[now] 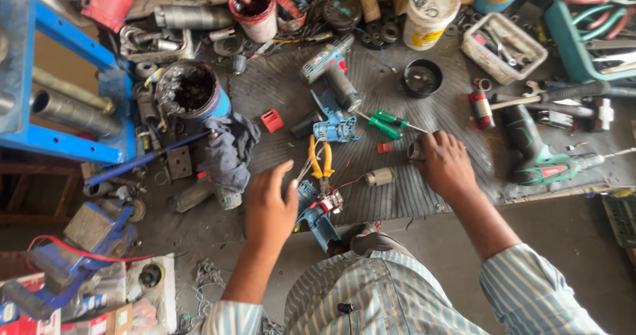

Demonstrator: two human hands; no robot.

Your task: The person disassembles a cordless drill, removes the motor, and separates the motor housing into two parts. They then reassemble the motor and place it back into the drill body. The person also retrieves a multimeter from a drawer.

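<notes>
Down on the ribbed mat, the right hand closes its fingers over a small metal cylinder, just right of two green screwdrivers. Meanwhile the left hand hovers open and empty, fingers loosely spread, beside an opened blue drill with yellow pliers lying just above it

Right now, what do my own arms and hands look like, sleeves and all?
Both hands are bare, with no gloves, rings or watch visible. The left hand and right hand come out of a long-sleeved shirt with thin pale blue and white stripes, its sleeves pushed up the forearms.
</notes>
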